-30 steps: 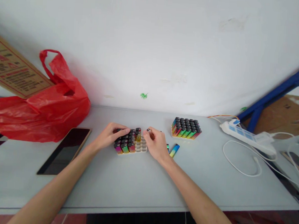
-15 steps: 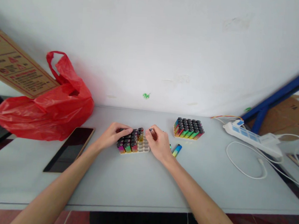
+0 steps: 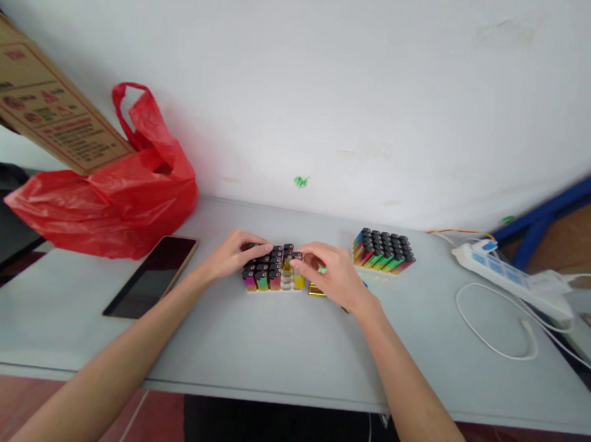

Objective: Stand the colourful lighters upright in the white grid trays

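Note:
A pale tray with round-edged slots [image 3: 285,289] holds several black-topped lighters [image 3: 262,277] in bright colours, standing upright in rows. My left hand [image 3: 237,252] is wrapped round the back left of this set, thumb across the lighter tops. At the tray's right end, my right hand [image 3: 333,271] pinches the black top of a yellow lighter [image 3: 298,280], which stands upright at the slots. Some slots beside it show bare. A loose gold lighter [image 3: 316,289] lies just right of the tray, partly under my right hand.
A second full block of lighters [image 3: 384,250] stands to the right. A tablet [image 3: 150,277] and a red plastic bag [image 3: 111,203] with a cardboard box [image 3: 53,96] are at the left. A white power strip [image 3: 512,277] and a loose white cable [image 3: 492,352] lie at the right.
My right hand has gone from holding a lighter above the tray to pinching a yellow one upright at its right end. The view has shifted slightly; my left hand stays on the set.

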Demonstrator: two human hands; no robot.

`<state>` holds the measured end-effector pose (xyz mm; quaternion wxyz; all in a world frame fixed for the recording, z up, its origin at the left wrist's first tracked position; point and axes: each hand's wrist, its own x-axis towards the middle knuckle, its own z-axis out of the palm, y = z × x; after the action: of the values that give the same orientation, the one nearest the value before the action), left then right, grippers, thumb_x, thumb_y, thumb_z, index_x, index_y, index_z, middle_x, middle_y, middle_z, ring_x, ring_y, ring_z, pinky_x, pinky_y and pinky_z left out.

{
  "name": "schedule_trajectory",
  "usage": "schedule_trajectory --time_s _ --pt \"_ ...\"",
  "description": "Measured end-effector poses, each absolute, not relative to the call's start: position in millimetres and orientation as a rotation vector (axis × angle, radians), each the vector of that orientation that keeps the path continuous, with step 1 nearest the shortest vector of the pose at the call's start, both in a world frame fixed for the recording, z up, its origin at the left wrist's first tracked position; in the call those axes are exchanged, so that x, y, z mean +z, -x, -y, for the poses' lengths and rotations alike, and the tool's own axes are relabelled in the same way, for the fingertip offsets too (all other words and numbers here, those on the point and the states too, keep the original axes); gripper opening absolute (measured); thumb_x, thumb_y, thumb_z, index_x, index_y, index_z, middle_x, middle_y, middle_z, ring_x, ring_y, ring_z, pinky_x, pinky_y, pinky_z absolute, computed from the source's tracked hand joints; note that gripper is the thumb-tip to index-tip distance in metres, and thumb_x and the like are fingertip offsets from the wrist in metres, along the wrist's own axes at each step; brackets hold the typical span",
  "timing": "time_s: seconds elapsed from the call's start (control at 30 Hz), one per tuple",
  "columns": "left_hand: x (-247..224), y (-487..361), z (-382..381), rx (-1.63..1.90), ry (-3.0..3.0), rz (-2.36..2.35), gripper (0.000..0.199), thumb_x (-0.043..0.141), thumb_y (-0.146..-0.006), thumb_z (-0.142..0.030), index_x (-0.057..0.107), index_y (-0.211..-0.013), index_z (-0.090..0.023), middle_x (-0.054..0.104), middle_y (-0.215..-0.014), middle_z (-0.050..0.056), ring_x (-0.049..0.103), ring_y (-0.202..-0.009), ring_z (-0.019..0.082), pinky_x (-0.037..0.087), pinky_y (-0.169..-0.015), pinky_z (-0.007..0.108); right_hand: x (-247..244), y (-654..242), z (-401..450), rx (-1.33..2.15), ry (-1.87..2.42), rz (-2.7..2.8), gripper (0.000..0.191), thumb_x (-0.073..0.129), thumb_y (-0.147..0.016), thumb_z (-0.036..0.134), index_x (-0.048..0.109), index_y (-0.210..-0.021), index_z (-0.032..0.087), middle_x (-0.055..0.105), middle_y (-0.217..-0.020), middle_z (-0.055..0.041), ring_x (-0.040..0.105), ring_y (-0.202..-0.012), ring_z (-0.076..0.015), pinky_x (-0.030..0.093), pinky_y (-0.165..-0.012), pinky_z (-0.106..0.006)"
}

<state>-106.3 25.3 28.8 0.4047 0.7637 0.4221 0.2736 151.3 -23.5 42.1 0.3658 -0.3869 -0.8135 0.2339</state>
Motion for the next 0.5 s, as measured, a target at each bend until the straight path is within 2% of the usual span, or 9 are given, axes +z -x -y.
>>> schedule_trajectory --time_s 0.07,0.2,0.33,0.4,0.5 --pt "28.6 106.4 -25.4 0.683 -1.926 -1.057 0.053 0.058 -0.094 -0.058 0.078 -0.079 -0.012 0.059 -0.062 0.000 0.052 -0.061 0.015 0.037 -0.054 0.024 40.0 -152.8 21.8 0.666 1.013 2.083 0.023 0.063 -0.102 0.040 0.073 -0.109 0.021 0.071 -0.081 -0.0001 0.061 -0.069 -0.0143 0.049 -0.071 -0.026" --pt "28.3 107.0 -25.4 0.685 -1.930 -1.034 0.052 0.057 -0.094 -0.057 0.077 -0.078 -0.012 0.058 -0.062 0.000 0.049 -0.059 0.014 0.035 -0.052 0.023 34.2 -154.2 18.7 0.718 1.040 2.123 0.023 0.064 -0.101 0.037 0.075 -0.112 0.021 0.077 -0.091 -0.0022 0.065 -0.074 -0.0148 0.048 -0.072 -0.025" --pt "28.1 107.4 -25.7 0.687 -1.952 -1.017 0.051 0.056 -0.095 -0.056 0.076 -0.077 -0.012 0.056 -0.061 -0.001 0.048 -0.059 0.014 0.035 -0.053 0.023 31.1 -151.0 18.4 0.739 1.055 2.215 0.022 0.065 -0.101 0.035 0.075 -0.113 0.021 0.077 -0.091 -0.0022 0.063 -0.072 -0.0138 0.046 -0.070 -0.024" --pt "27.9 107.4 -26.1 0.689 -1.966 -1.010 0.052 0.056 -0.095 -0.056 0.075 -0.075 -0.012 0.054 -0.060 -0.001 0.047 -0.059 0.014 0.034 -0.052 0.023 29.9 -148.8 18.6 0.656 1.147 2.230 0.021 0.066 -0.099 0.038 0.077 -0.100 0.020 0.075 -0.084 -0.0019 0.061 -0.069 -0.0136 0.043 -0.068 -0.025" --pt "28.0 107.1 -26.3 0.688 -1.964 -1.016 0.053 0.056 -0.094 -0.057 0.074 -0.073 -0.012 0.054 -0.059 -0.001 0.047 -0.059 0.014 0.033 -0.051 0.023 30.8 -149.9 17.8 0.531 1.328 2.223 0.037 0.068 -0.096 0.049 0.072 -0.075 0.019 0.069 -0.069 -0.0004 0.057 -0.061 -0.0134 0.038 -0.062 -0.026"
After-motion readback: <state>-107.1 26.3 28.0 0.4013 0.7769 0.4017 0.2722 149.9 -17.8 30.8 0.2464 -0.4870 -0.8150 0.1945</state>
